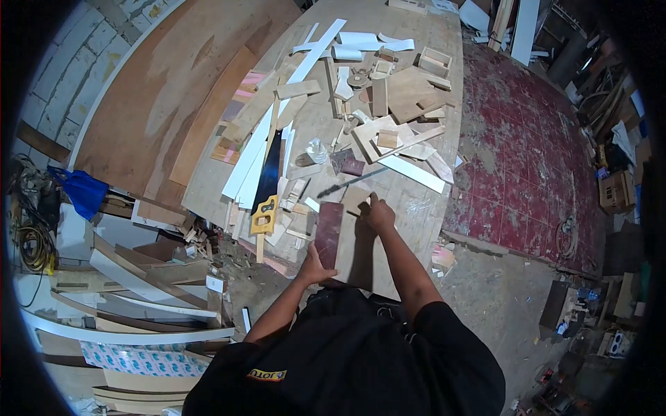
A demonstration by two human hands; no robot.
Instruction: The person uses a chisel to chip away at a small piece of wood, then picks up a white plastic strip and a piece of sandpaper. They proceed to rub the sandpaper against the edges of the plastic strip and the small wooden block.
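Note:
My left hand [313,269] presses on the near end of a dark reddish-brown board [329,232] that lies flat on the workbench [416,208]. My right hand [379,211] grips the handle of a thin saw [350,182], whose blade runs up and to the left across the far end of the board. A small pale wood block [355,199] sits just left of my right hand.
A yellow-handled handsaw [266,201] with a dark blade lies left of the board. White strips [260,149], offcuts and small wooden frames [433,61] litter the bench. Large plywood sheets [173,90] lean at left. A red tiled floor [520,152] lies to the right.

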